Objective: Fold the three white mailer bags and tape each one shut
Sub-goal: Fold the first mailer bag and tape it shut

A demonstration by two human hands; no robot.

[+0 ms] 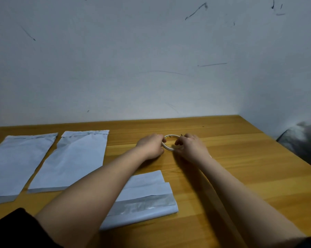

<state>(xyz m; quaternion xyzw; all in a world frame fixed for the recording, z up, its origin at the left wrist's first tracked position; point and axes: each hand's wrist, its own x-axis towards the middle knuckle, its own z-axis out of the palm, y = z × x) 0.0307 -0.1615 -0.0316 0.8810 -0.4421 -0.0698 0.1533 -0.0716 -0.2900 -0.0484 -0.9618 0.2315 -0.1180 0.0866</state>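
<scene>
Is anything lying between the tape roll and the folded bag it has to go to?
Nothing visible. The tape roll, held by the left hand and right hand, has bare table between it and the folded bag; only the left forearm crosses the bag's left part.

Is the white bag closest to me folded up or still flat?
Folded. The nearest bag is doubled over, with layered edges and its grey strip on top, while the two bags at the left lie spread flat.
</scene>
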